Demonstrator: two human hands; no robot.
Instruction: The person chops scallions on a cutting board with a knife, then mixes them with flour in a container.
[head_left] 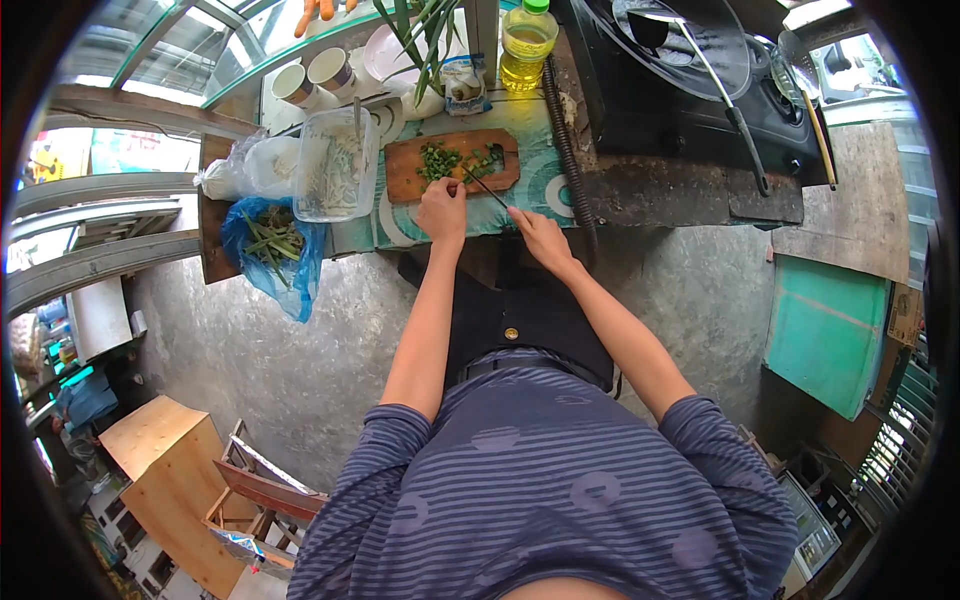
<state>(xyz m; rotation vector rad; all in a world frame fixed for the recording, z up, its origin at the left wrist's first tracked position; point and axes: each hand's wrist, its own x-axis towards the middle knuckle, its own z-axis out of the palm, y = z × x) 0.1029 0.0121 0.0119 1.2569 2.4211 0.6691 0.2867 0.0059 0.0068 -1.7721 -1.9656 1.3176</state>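
Note:
A wooden cutting board lies on the counter with a pile of chopped green vegetables on it. My left hand rests at the board's near edge, fingers curled down on the greens. My right hand grips a knife whose dark blade angles up and left onto the board, close to my left fingers.
Left of the board stand a clear plastic tub of pale strips, white bags and a blue bag of green beans. Two cups, an oil bottle and a black stove with a pan lie behind.

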